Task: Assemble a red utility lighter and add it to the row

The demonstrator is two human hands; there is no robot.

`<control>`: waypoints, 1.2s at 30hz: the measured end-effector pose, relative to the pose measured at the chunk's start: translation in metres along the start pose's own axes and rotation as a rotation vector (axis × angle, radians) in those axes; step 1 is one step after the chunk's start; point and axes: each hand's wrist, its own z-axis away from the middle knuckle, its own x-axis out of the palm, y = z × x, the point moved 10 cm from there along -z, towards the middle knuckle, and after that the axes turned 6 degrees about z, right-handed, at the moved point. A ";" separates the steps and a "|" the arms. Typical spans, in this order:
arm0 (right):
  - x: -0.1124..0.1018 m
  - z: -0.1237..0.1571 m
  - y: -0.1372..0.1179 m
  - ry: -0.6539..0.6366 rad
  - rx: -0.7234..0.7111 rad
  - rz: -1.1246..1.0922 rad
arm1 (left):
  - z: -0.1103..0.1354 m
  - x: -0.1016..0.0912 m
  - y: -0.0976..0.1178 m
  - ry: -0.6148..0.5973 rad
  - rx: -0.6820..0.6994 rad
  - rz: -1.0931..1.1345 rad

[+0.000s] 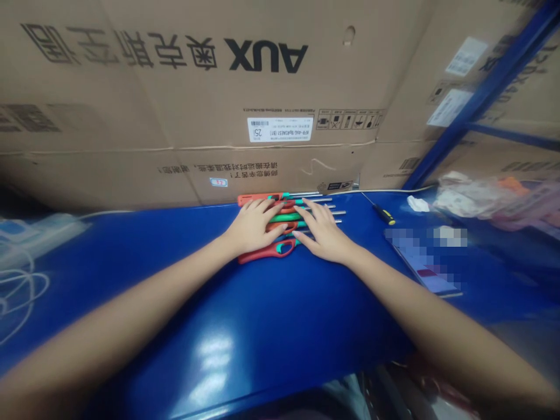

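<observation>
Several long-necked gas lighters lie side by side on the blue table, handles to the left and metal tubes to the right. Nearest me is a red lighter [256, 255] with a green trigger; a green one [286, 217] shows in the middle, and another red one [251, 199] lies at the back by the cardboard. My left hand [254, 224] rests spread over the handles. My right hand [326, 233] lies with fingers apart over the metal tubes. Both hands touch the row from above, and they cover parts of the middle lighters.
A large cardboard box [196, 116] stands upright along the table's [196, 326] back edge. To the right lie a yellow-and-black screwdriver [385, 216], a crumpled tissue [417, 203], a partly blurred flat purple item [431, 280] and plastic bags [464, 195]. White cable [30, 280] coils at left.
</observation>
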 end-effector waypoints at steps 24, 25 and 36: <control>0.028 0.007 -0.016 -0.280 -0.021 0.005 | 0.040 0.033 -0.001 -0.282 -0.275 0.167; 0.024 0.008 -0.018 -0.269 -0.039 -0.003 | 0.041 0.032 -0.004 -0.289 -0.273 0.189; 0.024 0.023 -0.046 -0.437 -0.162 -0.119 | 0.097 0.007 0.026 -0.363 -0.033 0.298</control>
